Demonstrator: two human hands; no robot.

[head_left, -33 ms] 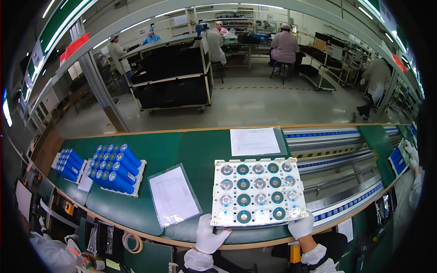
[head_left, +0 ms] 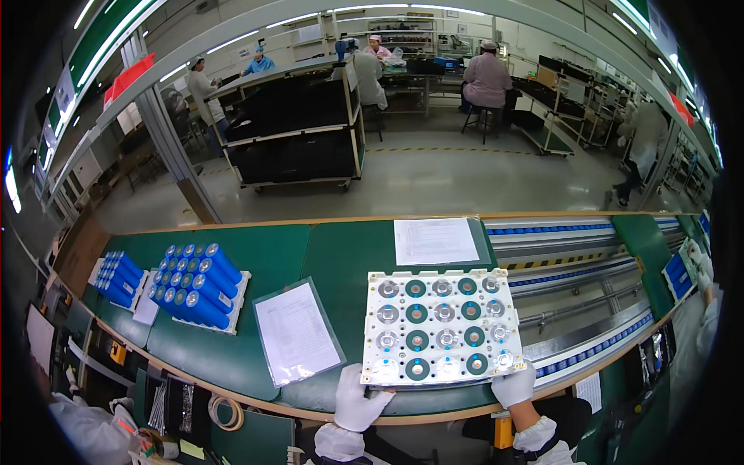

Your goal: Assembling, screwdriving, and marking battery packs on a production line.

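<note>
In front of me is a battery module (head_left: 443, 326), its white plate showing rows of round cell ends, some silver and some with dark green rings. My left hand (head_left: 358, 404), in a white glove, grips its near left corner, the thumb lying along the front edge. At the near right corner my gloved right hand (head_left: 513, 386) holds on too, with its fingers partly hidden below the plate. The underside of the module cannot be seen. Left of it lies a printed sheet in a clear sleeve (head_left: 299, 332), and another paper sheet (head_left: 436, 241) lies behind it.
Blue cylindrical cells (head_left: 203, 279) stand in a white holder on the green bench (head_left: 232, 356), with a second such group (head_left: 120, 277) farther left. A roller conveyor (head_left: 554, 252) runs at right. Tape rolls (head_left: 225, 414) lie below the bench edge. Co-workers are at both sides and beyond.
</note>
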